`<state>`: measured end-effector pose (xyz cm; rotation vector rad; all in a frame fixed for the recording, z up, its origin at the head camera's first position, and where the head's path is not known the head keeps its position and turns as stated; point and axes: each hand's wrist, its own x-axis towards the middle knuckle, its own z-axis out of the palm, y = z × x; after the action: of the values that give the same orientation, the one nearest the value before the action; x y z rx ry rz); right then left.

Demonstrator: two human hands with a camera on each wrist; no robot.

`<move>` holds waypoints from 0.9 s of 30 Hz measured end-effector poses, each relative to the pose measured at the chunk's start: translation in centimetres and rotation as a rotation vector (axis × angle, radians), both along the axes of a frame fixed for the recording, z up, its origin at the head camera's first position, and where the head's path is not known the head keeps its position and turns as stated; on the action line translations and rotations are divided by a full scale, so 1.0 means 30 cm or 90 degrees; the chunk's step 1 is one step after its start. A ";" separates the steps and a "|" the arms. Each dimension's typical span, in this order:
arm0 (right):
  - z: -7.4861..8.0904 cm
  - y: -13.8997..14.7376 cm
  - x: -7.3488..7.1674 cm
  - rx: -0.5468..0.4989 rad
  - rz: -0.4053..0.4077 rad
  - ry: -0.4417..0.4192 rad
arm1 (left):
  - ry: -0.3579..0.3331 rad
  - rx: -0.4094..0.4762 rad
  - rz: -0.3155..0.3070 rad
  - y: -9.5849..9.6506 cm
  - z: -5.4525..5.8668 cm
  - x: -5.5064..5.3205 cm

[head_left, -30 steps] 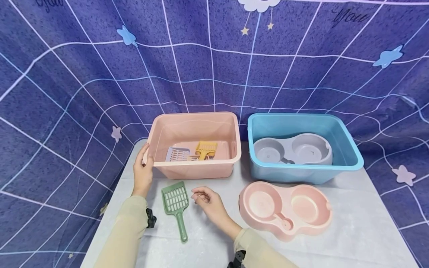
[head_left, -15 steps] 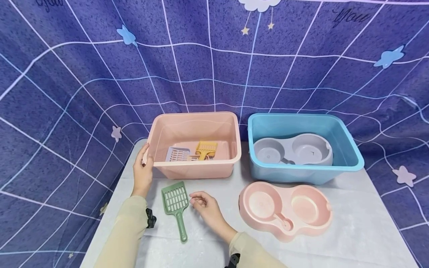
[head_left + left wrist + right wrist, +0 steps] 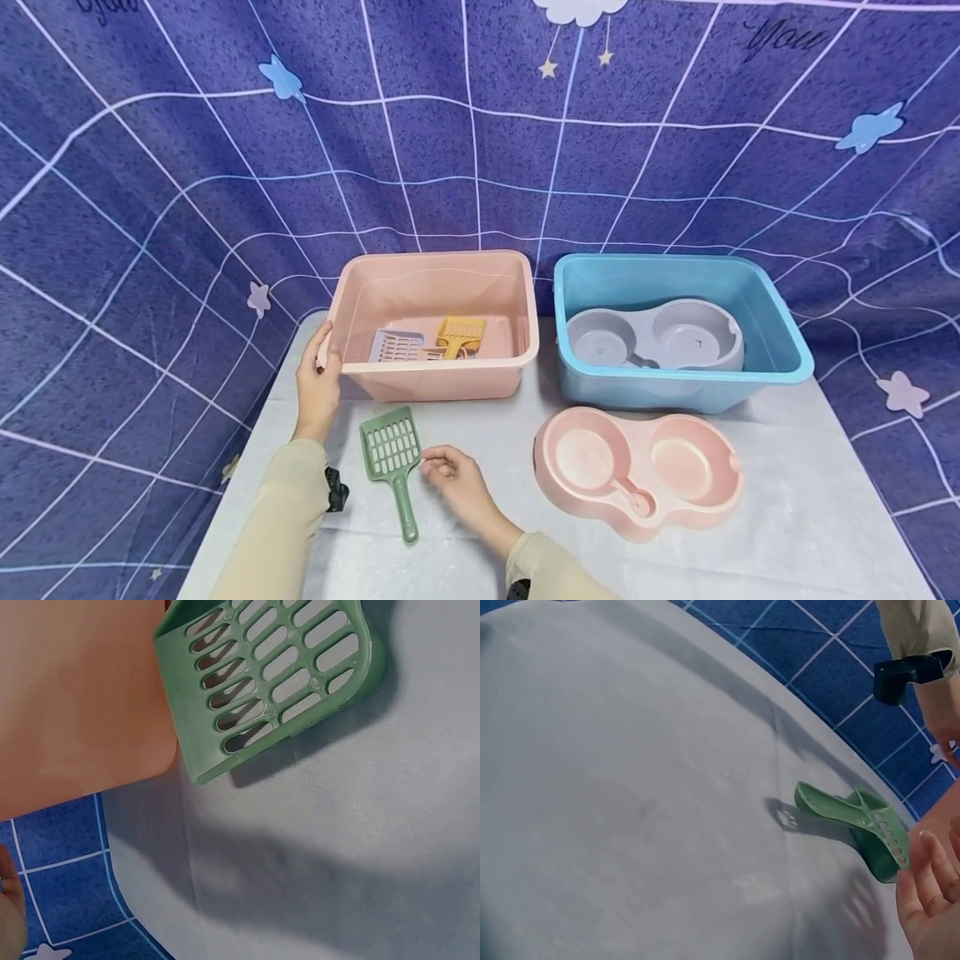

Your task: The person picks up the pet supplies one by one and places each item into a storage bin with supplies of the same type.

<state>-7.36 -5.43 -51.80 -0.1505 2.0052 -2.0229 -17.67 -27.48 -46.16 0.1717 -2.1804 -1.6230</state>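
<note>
A green slotted litter scoop [image 3: 402,483] lies on the table, its handle toward the near edge. Just right of the scoop's head hovers my right hand [image 3: 461,492], fingers loosely bent and nothing held. From the right wrist view, the fingers of that right hand [image 3: 934,907] appear close to the scoop [image 3: 877,832]; whether they touch it I cannot tell. My left hand [image 3: 318,387] rests against the left front corner of the pink litter box [image 3: 442,383]. Inside that box are a lavender scoop [image 3: 397,345] and a yellow scoop [image 3: 461,335], partly hidden by the front wall.
Right of the pink box stands a blue litter box [image 3: 675,392] with a grey double bowl [image 3: 686,333] in it. A pink double bowl [image 3: 637,442] sits in front. A purple patterned cloth [image 3: 480,150] hangs behind the white-covered table [image 3: 465,567].
My right hand has moved slightly left and toward the near edge, closer to where the green scoop's head meets its handle. The left hand stays at the pink box.
</note>
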 end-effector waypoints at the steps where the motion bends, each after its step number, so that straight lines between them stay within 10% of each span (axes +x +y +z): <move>1: -0.012 -0.003 0.001 -0.001 0.003 -0.003 | 0.000 0.000 0.000 0.001 0.001 0.000; 9: -0.143 -0.038 0.011 0.001 0.008 -0.033 | -0.005 0.003 -0.004 0.003 0.006 0.002; 27: -0.200 -0.072 0.053 -0.004 0.005 -0.053 | -0.008 0.008 -0.004 0.008 0.009 0.007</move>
<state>-5.75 -7.58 -57.78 -0.0738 1.9439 -1.9972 -17.47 -27.23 -45.89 0.1795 -2.1825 -1.6423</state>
